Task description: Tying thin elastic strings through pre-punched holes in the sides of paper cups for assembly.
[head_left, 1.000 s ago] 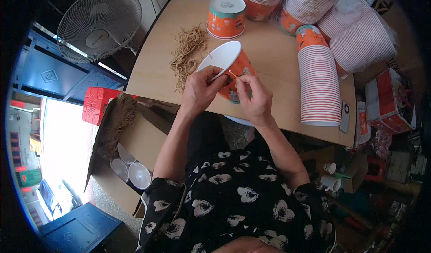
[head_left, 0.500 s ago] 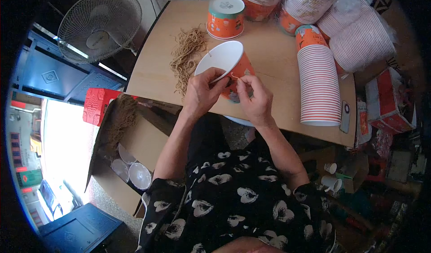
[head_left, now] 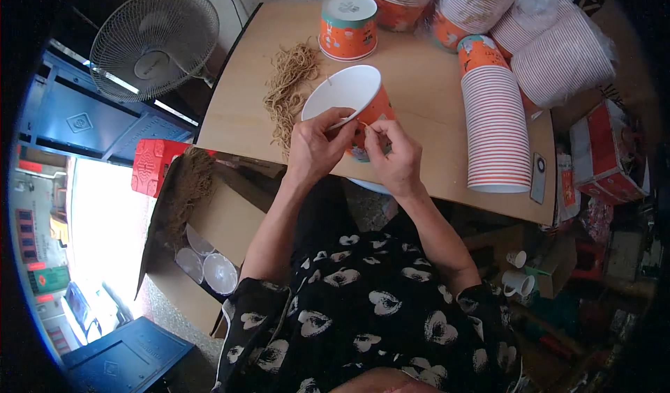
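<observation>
An orange paper bucket (head_left: 382,110) with a white inside lies tilted at the table's near edge, its mouth turned up and to the left. My left hand (head_left: 317,149) is closed on the bucket's rim, thumb outside and fingers reaching inside. Just outside the rim, my right hand (head_left: 396,157) pinches the end of a thin tan cord (head_left: 364,123) against the bucket's side. Another short bit of cord (head_left: 329,80) shows at the far inner wall. A heap of loose tan cords (head_left: 287,79) lies left of the bucket.
Beyond stands an upside-down orange bucket (head_left: 349,34). A long stack of nested buckets (head_left: 497,131) lies on the right, near a phone (head_left: 537,178); more wrapped stacks (head_left: 565,65) sit behind. An open carton (head_left: 227,215) is below left, a fan (head_left: 153,51) farther back.
My right hand has shifted slightly left, closer to my left thumb, and less of the cord shows between them. The bucket stays almost in place.
</observation>
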`<action>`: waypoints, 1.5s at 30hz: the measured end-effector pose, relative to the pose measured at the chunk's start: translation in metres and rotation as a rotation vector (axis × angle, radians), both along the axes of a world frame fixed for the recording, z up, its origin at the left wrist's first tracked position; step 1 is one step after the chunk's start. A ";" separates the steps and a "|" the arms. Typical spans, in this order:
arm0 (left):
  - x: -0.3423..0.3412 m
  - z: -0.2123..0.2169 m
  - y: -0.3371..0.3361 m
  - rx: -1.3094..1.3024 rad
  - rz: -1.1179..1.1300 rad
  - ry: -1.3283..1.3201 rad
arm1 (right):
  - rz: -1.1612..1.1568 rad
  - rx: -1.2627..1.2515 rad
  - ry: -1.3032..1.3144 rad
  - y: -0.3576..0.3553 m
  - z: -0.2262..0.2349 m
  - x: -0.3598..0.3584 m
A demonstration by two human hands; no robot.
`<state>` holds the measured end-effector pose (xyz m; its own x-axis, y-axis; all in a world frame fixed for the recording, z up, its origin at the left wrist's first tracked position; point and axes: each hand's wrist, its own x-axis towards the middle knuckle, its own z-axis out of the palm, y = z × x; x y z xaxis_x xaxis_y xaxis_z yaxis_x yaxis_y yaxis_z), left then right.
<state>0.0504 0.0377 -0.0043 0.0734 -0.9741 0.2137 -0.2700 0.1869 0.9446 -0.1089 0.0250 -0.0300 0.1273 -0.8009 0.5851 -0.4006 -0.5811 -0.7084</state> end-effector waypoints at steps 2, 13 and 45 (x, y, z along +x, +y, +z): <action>0.000 0.003 0.001 -0.006 -0.014 -0.032 | -0.001 0.020 -0.003 0.001 0.000 0.000; 0.000 -0.003 0.003 0.033 -0.045 -0.066 | 0.174 0.409 -0.253 0.003 -0.002 -0.016; 0.003 -0.012 -0.017 0.123 -0.404 -0.167 | 0.620 0.670 -0.231 -0.050 0.058 -0.059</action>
